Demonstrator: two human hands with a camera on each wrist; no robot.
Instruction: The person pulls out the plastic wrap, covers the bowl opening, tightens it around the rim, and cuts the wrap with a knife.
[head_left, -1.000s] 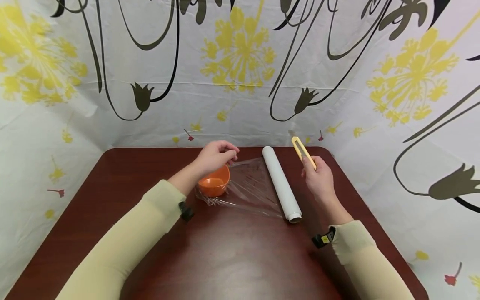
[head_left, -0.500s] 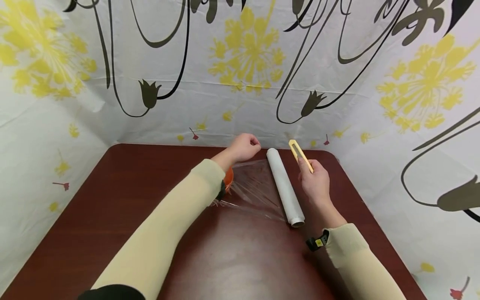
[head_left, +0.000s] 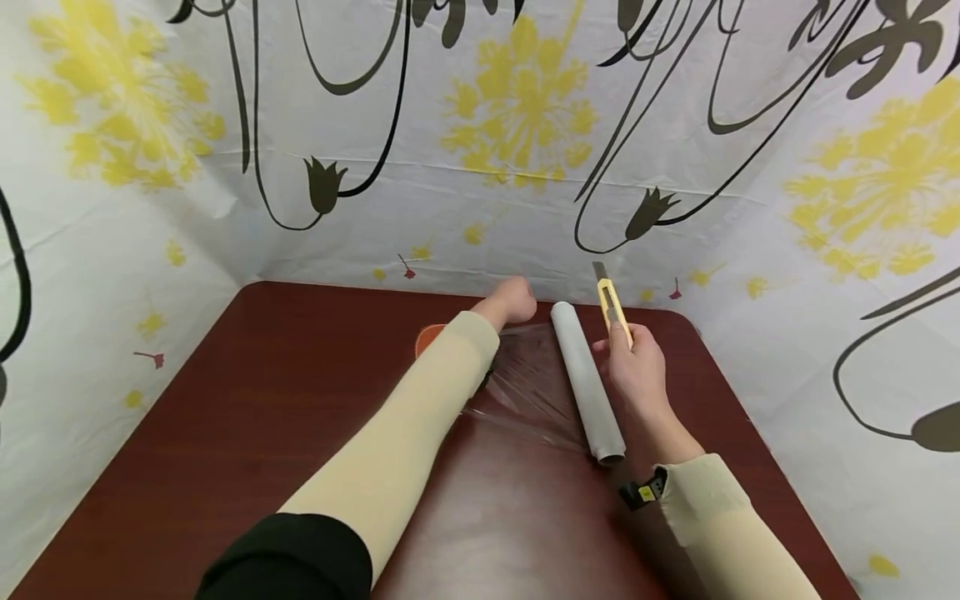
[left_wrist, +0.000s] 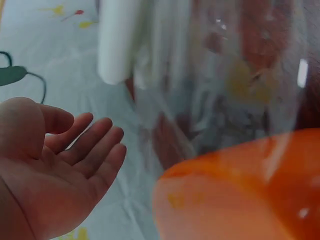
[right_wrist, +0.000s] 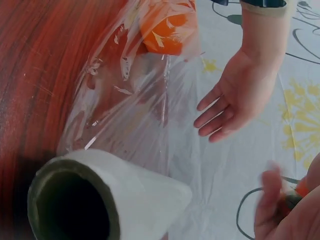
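Observation:
My right hand [head_left: 637,367] grips a yellow box cutter [head_left: 613,305], its metal blade sticking out at the far end. Just left of it lies a white roll of cling film [head_left: 587,379]. From the roll a clear sheet of film [right_wrist: 125,100] stretches across to an orange bowl [left_wrist: 240,200], covering it. My left hand [head_left: 513,300] is above the far edge of the sheet, between bowl and roll. Its fingers are loosely bent with nothing in them, as the left wrist view shows. In the head view my left sleeve hides most of the bowl.
The dark red-brown table [head_left: 315,400] has a rounded far edge close to a white patterned cloth backdrop [head_left: 450,192]. My left forearm [head_left: 405,425] reaches across the middle of the table.
My left hand has moved right, from over the bowl toward the roll, and its arm now covers most of the bowl. The cutter's blade has come out of its handle.

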